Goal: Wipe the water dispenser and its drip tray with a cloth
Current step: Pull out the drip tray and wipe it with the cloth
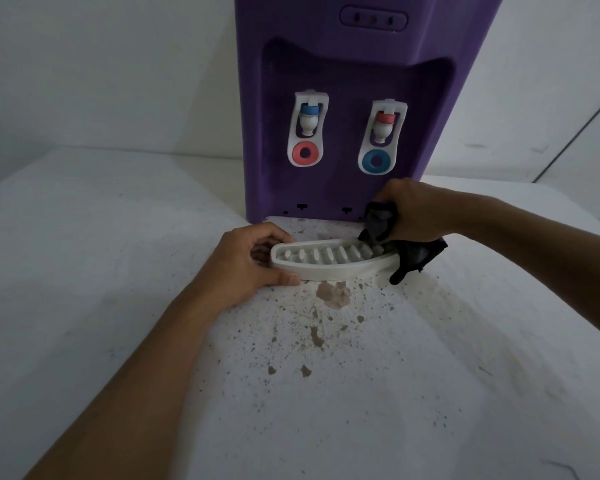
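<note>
A white surface (430,393), speckled and stained with brown spots (333,294), meets pale walls (101,71) behind.

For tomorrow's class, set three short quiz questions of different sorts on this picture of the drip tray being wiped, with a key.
1. True or false: the drip tray is still fitted to the purple water dispenser.
2. Which hand holds the dark cloth? A the left hand; B the right hand; C neither.
3. Fill in: the brown stains lie on the white ______, in front of the tray.

Key
1. False: the tray lies loose on the surface in front of the dispenser, its left end gripped by the left hand.
2. B: the right hand presses the cloth onto the tray's right end.
3. surface.
</note>
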Demonstrator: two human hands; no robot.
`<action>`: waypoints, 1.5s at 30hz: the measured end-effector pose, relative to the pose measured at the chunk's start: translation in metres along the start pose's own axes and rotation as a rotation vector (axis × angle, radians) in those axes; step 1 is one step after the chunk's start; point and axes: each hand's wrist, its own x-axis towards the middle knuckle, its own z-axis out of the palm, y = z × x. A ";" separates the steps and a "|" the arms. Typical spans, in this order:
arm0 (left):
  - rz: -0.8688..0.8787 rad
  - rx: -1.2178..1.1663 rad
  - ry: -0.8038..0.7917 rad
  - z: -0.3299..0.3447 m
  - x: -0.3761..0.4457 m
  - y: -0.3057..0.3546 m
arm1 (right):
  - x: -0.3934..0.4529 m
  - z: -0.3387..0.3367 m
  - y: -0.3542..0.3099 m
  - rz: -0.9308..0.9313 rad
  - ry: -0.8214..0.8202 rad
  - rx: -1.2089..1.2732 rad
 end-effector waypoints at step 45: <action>-0.032 0.019 -0.008 0.000 0.000 0.003 | -0.005 -0.003 -0.001 -0.272 0.001 -0.190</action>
